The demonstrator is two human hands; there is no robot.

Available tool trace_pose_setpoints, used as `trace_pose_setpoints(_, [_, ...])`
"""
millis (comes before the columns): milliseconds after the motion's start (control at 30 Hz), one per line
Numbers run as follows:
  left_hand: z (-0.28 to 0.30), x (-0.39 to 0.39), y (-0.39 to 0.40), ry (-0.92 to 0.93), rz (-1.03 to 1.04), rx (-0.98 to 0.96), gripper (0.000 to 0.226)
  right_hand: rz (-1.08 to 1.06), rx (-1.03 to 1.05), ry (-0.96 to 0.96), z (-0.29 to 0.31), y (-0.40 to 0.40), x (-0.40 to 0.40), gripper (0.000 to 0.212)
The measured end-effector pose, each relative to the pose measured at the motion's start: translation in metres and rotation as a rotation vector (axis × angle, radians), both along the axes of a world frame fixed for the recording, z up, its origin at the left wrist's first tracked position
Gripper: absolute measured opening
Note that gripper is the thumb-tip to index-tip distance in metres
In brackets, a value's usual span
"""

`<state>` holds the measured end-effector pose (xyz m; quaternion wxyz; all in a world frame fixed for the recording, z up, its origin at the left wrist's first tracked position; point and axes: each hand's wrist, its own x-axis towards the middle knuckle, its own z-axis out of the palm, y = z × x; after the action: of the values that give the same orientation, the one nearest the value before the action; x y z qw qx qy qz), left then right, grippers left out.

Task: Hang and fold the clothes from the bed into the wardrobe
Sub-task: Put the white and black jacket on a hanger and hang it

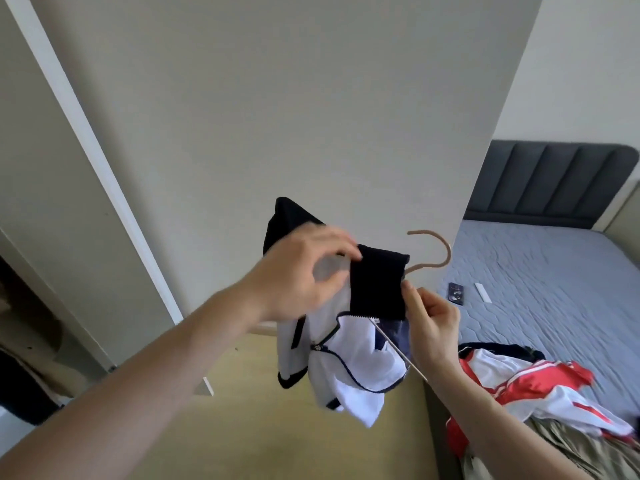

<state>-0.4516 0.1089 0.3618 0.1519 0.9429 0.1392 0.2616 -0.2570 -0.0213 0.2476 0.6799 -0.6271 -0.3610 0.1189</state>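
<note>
A white zip jacket with a navy collar and trim (353, 362) hangs in mid-air in front of me, draped over a thin beige hanger (437, 251) whose hook points up and right. My left hand (304, 271) pinches the jacket's fabric next to the dark collar. My right hand (434, 327) grips the hanger's slanted arm just below the collar. On the bed's near corner lies a red-and-white garment (519, 386) on top of a beige pleated piece (561, 452).
The white wardrobe side panel (311, 98) stands straight ahead, with its open interior (31, 341) at the far left. The grey-sheeted bed (554, 289) with a dark padded headboard fills the right. A phone (456, 293) and a white remote (482, 292) lie on it.
</note>
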Motion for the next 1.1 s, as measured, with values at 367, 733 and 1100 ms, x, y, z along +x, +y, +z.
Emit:
trace_pose_setpoints(367, [0.012,0.038,0.067,0.142,0.157,0.228,0.044,-0.055,0.012,-0.083,0.006,-0.020,0.040,0.037])
trace_pose_setpoints(733, [0.027,0.039,0.078,0.017,0.231,0.211,0.035,0.204,-0.547,0.728,-0.117,-0.025,-0.010,0.047])
trace_pose_setpoints(1100, [0.031,-0.026,0.103,0.104,0.345,0.217,0.048,-0.154,-0.304,0.801,-0.060,-0.015,0.083,0.007])
